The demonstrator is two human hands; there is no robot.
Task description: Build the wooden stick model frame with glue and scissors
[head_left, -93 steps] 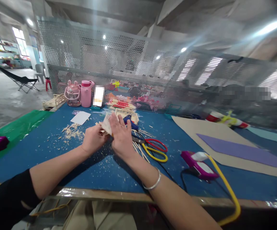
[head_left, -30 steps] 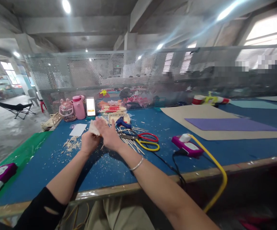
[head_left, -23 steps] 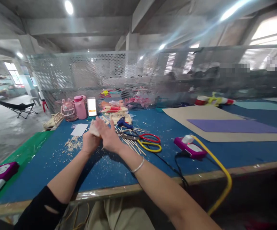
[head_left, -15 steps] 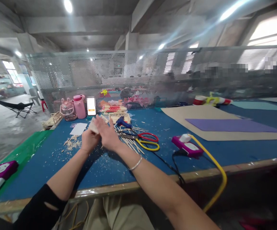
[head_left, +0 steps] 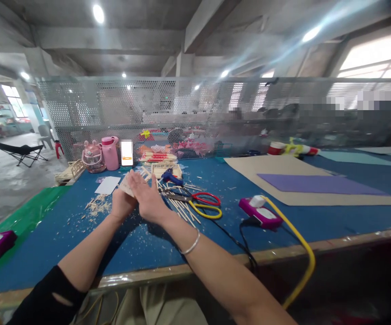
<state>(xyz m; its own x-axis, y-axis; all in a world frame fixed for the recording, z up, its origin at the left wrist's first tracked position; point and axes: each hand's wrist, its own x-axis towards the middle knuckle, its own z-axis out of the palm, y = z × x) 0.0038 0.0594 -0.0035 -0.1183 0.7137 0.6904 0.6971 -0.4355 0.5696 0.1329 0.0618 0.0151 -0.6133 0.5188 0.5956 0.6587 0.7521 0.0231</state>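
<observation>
My left hand is closed around a pale, flat, wood-coloured piece, held tilted above the table. Its fingers are partly hidden by the piece and my other hand. My right hand, a bangle on its wrist, lies against the piece's near side with fingers stretched out and thumb up. Just right of it are scissors with one red and one yellow handle, lying over thin wooden sticks. A blue glue gun rests behind them, beside a small stick-built frame.
Broken stick bits and a white card lie on the left. Pink bottles and a lit phone stand at the back before a perforated metal screen. A purple power strip with a yellow cable sits right, near purple sheets.
The view has shifted slightly, so the table sits a little lower and further left. Both hands stay together at the pale piece, the right one still flat against it.
</observation>
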